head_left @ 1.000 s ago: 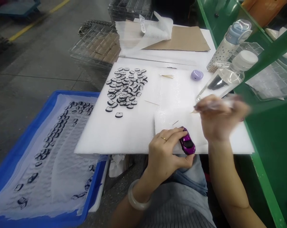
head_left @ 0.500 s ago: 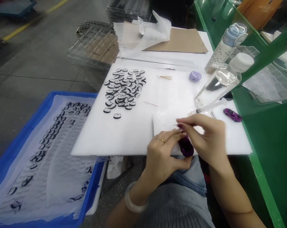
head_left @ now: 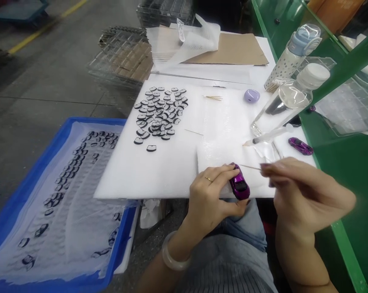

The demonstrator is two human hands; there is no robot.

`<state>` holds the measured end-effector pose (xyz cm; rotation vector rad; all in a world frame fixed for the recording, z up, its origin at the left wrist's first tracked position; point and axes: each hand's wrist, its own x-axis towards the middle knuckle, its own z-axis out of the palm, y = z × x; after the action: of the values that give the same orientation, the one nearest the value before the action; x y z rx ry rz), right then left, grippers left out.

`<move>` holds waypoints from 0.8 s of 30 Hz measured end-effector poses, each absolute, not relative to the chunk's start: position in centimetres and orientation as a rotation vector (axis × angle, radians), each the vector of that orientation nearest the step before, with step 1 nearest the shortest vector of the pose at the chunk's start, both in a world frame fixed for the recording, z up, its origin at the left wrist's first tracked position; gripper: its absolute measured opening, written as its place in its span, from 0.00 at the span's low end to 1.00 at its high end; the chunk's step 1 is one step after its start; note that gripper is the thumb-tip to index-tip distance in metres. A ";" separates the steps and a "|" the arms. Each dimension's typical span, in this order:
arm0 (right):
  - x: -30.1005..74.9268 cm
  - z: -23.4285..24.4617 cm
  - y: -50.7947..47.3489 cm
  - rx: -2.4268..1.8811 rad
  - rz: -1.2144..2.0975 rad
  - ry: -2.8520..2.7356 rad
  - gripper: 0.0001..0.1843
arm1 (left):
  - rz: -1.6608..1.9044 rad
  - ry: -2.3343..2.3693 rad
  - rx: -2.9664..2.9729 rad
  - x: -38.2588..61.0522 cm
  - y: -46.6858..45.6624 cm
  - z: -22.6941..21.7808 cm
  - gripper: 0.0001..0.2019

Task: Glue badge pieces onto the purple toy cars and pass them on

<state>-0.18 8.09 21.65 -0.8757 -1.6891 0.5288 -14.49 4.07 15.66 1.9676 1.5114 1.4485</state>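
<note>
Here, the toy car (head_left: 240, 186) is at the near edge of the white table (head_left: 168, 171), clamped in the left hand (head_left: 208, 195); the right hand (head_left: 305, 199) pinches a stick (head_left: 251, 167). Past the left edge lie a blue tray (head_left: 126, 224) and grey floor (head_left: 49, 73).

the person's left forearm (head_left: 159, 272) slants up to the right from the lower edge of the view, with the left hand (head_left: 210, 195) back up, its fingers bent rightward and its thumb stretched out below them in a hold. the right forearm (head_left: 307, 268) rises from the lower right, leaning left; the right hand (head_left: 305, 195) is apart from the left, thumb and forefinger pinched together, tips pointing left, knuckles out to the right, slightly blurred.
</note>
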 end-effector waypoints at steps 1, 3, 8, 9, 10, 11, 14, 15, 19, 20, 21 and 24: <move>-0.8 21.8 9.0 -0.880 0.534 -1.749 0.14 | 1.442 1.519 1.975 -14.5 4.1 15.6 0.20; -2.2 21.8 10.9 -0.941 0.597 -1.924 0.11 | 1.433 1.549 1.991 -14.5 4.0 15.6 0.19; -3.6 22.0 12.9 -1.233 0.767 -2.309 0.10 | 1.429 1.581 2.050 -14.6 4.1 15.5 0.15; -3.1 22.2 12.6 -1.241 0.785 -2.313 0.10 | 1.427 1.577 2.061 -14.7 4.1 15.5 0.15; -2.3 22.5 12.1 -1.233 0.810 -2.287 0.11 | 1.423 1.570 2.072 -14.7 4.1 15.4 0.16; -1.2 22.7 11.7 -1.226 0.840 -2.235 0.12 | 1.413 1.561 2.083 -14.8 4.0 15.4 0.17; 2.7 22.4 12.0 -1.394 0.759 -1.982 0.13 | 1.379 1.547 2.147 -14.7 4.0 15.1 0.20; 3.9 21.9 12.8 -1.523 0.630 -1.888 0.16 | 1.370 1.556 2.176 -14.6 4.0 15.0 0.21; 6.8 19.0 17.1 -1.825 0.263 -1.705 0.12 | 1.324 1.609 2.253 -14.2 3.9 15.1 0.24; 6.9 18.5 17.8 -1.799 0.279 -1.712 0.11 | 1.320 1.595 2.255 -14.2 3.7 15.2 0.23; 6.9 18.2 18.2 -1.753 0.317 -1.725 0.11 | 1.335 1.564 2.249 -14.3 3.4 15.4 0.22; 6.8 18.5 17.8 -1.497 0.546 -1.727 0.14 | 1.500 1.460 2.171 -15.7 2.0 15.6 0.19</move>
<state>6.83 17.79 18.47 -1.4966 -1.7265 0.5463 -15.69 1.97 15.59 2.1711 1.4595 1.5003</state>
